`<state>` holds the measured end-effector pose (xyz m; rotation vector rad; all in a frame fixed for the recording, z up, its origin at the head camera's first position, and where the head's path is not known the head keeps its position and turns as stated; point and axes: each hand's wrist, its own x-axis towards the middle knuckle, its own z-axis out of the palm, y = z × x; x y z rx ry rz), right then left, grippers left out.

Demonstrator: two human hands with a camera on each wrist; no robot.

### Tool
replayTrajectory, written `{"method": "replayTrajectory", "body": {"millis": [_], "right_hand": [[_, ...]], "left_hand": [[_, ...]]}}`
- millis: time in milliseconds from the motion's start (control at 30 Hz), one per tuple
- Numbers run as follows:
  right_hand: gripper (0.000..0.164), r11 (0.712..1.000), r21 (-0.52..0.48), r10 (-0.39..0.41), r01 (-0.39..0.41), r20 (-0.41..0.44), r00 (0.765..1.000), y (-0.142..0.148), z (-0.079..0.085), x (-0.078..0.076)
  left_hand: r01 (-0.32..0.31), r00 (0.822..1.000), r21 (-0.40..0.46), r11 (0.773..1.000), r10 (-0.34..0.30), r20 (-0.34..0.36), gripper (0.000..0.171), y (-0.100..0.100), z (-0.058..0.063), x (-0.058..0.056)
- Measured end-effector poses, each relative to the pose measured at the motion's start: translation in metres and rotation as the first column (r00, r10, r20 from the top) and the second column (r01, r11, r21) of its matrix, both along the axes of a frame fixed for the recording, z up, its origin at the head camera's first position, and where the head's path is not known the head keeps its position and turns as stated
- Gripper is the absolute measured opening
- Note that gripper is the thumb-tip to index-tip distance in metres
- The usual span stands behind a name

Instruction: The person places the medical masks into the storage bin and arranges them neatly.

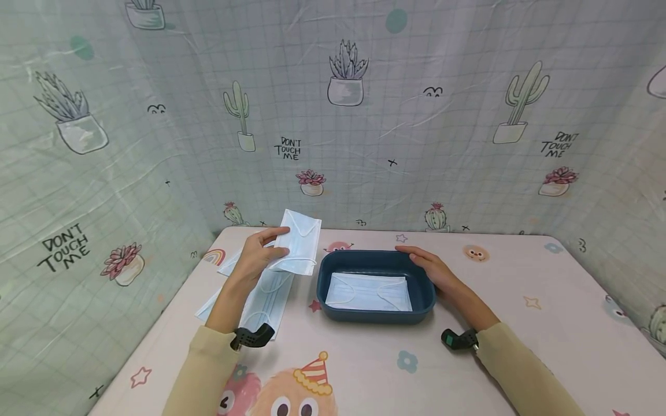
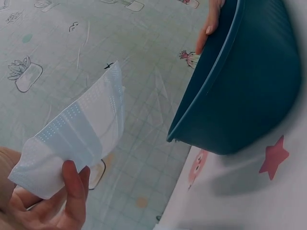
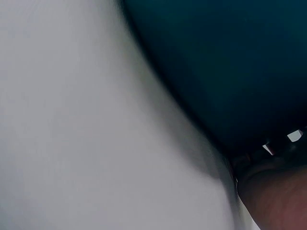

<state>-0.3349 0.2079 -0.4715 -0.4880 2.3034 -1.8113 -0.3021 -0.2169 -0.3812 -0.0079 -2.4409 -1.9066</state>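
Note:
My left hand (image 1: pixel 255 254) pinches a pale blue face mask (image 1: pixel 299 242) between thumb and fingers, raised above the table left of the bin. In the left wrist view the held face mask (image 2: pixel 81 127) stands out beyond the fingertips, slightly bent. A dark blue plastic bin (image 1: pixel 377 316) sits mid-table. Flat on its floor lies a face mask (image 1: pixel 368 292) with its ear loops on top. At the bin's back right corner my right hand (image 1: pixel 437 271) holds the rim; the right wrist view shows little of it beside the dark wall.
More face masks (image 1: pixel 267 297) lie spread and overlapping on the table under my left forearm. The table (image 1: pixel 364 370) has a pale cloth with cartoon prints. A hanging sheet (image 1: pixel 312 127) with cactus drawings closes off the back and both sides.

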Motion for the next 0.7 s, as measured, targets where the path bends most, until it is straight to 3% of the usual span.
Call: {"method": "replayTrajectory", "body": {"millis": [333,700], "right_hand": [[0.044,1.000,-0.012,0.004,-0.004,-0.005,1.000,0.001,0.000,0.000],[0.044,1.000,0.007,-0.005,0.005,0.012,1.000,-0.001,0.002,0.003]], "left_hand": [[-0.001,1.000,0.000,1.000,0.001,0.030,0.054,0.014,0.000,0.001],[0.054,0.998,-0.002,0.999,-0.054,0.033,0.054,0.029,-0.004,0.005]]}}
